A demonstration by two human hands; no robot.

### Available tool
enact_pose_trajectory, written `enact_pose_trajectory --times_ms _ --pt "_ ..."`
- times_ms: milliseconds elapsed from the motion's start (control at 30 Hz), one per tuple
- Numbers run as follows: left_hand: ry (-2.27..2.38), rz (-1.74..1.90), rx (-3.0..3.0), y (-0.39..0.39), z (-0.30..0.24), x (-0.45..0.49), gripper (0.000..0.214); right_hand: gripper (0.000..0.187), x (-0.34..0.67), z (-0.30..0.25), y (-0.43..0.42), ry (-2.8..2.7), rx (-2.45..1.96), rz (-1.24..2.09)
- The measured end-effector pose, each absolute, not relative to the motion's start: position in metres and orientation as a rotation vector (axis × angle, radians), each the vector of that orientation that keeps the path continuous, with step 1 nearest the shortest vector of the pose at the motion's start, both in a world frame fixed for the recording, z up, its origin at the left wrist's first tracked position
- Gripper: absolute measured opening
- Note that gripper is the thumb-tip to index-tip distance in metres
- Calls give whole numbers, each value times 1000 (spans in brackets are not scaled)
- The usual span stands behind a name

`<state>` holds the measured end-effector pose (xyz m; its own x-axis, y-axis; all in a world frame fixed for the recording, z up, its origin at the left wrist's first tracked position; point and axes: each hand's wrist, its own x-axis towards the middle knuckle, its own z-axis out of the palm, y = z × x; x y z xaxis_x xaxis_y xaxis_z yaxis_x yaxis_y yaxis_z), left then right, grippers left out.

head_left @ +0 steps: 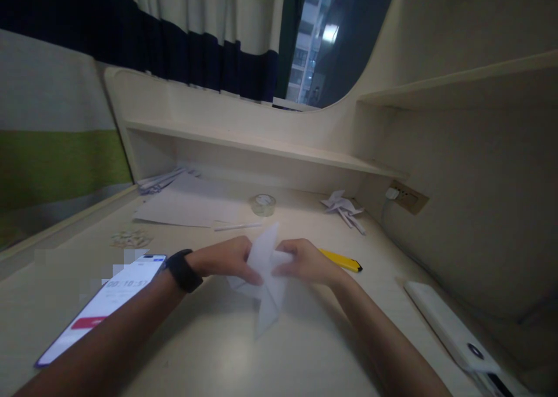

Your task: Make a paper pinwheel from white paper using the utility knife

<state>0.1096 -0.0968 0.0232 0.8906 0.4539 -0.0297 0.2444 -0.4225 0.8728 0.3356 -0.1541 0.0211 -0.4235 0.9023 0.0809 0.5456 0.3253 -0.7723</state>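
Both hands meet over the middle of the cream desk (226, 356) on a folded white paper piece (267, 281) with pointed flaps. My left hand (226, 258) pinches its left side, fingers closed on the paper; a black band is on that wrist. My right hand (307, 261) grips the right side, fingers curled round a fold. The paper is held just above the desk, one point up and one point down toward me.
A lit phone (104, 304) lies at the left. A yellow utility knife (342, 261) is behind my right hand. A tape roll (263, 204), white sheets (187, 208) and a folded paper pinwheel (342, 207) sit further back. A white device (453, 330) lies at the right.
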Motion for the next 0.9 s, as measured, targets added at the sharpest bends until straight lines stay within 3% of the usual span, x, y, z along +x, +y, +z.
enact_pose_trajectory --times_ms 133,233,333,400,533,900 --pt "528 324 2016 -102 16 113 27 34 331 20 -160 -2129 -1199 699" --pt "635 466 1935 -106 16 112 32 45 329 22 -168 -2035 -1126 208" --pt "755 633 1748 -110 15 112 40 33 328 19 -174 -1944 -1102 -205" --pt "775 712 1648 -112 13 113 41 23 325 13 -175 -1971 -1078 -283" --pt "824 750 1638 -112 4 117 38 21 312 -1 -172 -1846 -1105 -186" --pt "922 749 1842 -117 -14 132 37 19 308 -3 -162 -1341 -1165 515"
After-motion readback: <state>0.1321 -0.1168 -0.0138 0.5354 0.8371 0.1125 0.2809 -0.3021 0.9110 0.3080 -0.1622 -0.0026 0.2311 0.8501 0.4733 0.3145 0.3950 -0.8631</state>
